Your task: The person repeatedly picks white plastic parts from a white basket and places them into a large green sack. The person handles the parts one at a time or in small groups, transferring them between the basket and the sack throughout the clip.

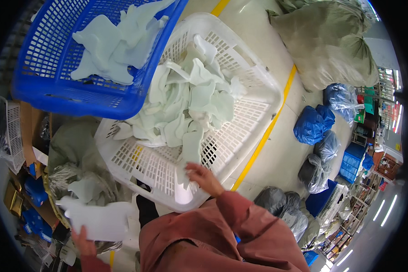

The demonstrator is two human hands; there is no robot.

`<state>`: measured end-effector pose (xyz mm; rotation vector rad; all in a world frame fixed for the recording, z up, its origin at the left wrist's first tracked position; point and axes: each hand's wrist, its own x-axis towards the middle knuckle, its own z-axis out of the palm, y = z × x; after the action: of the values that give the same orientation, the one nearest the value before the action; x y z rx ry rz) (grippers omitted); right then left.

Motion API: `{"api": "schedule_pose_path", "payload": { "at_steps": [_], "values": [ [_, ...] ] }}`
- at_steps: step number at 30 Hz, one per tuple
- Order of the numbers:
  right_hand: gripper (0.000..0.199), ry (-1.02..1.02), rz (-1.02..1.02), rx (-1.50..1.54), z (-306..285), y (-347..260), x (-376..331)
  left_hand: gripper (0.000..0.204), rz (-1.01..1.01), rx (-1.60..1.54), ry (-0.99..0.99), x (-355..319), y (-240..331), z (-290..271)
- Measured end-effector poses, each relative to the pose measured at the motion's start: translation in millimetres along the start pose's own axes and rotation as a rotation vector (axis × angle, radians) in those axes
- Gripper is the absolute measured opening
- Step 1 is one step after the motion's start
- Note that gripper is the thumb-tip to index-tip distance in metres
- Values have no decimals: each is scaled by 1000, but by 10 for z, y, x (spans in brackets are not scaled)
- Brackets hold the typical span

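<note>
My left hand (83, 242) grips the lower edge of a flat, whitish animal-shaped cutout (97, 220), held over an open sack (72, 145) at the lower left. Another similar cutout (86, 189) shows at the sack's mouth. My right hand (205, 177) reaches into the near end of a large white slotted basket (254, 109). Its curled fingers are on the edge of a long pale piece (191, 145); the thumb is partly hidden. A heap of similar pale, curvy pieces (177, 102) fills the basket's middle.
At the upper left, a blue slotted crate (118, 106) overlaps the white basket and holds several more pale pieces. A yellow floor line (263, 136) runs along the basket's right side. Large woven sacks (326, 45), blue bags (315, 122) and dark bags (281, 204) stand to the right.
</note>
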<state>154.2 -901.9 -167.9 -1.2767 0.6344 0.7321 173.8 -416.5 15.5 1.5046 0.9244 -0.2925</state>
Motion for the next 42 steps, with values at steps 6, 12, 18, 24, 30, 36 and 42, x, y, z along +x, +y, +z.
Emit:
{"api": "schedule_pose_path", "payload": {
  "at_steps": [6, 12, 18, 24, 30, 36, 42],
  "values": [
    [52, 628, -189, -651, -1300, 438, 1445, 57, 27, -107, 324, 275, -428, -1964],
    [75, 627, -45, -800, -1939, 365, 2182, 77, -153, 402, 797, 58, -1283, -2847],
    [110, 489, 35, -966, -1928, 443, 2563, 68, 116, 829, 492, -213, -1295, -2343],
    [104, 549, 24, -825, -1912, 517, 2600, 55, 272, 1143, 251, -203, -830, -979],
    [96, 580, -64, -782, -1665, 547, 2557, 44, 506, 1391, 15, -31, -603, 126],
    [99, 775, -260, -1168, -1686, 647, 2695, 47, 566, 1189, -180, 5, -843, 743],
    [93, 558, -117, -746, -1817, 761, 2838, 47, 440, 867, -224, -80, -1301, 1133]
  ]
}}
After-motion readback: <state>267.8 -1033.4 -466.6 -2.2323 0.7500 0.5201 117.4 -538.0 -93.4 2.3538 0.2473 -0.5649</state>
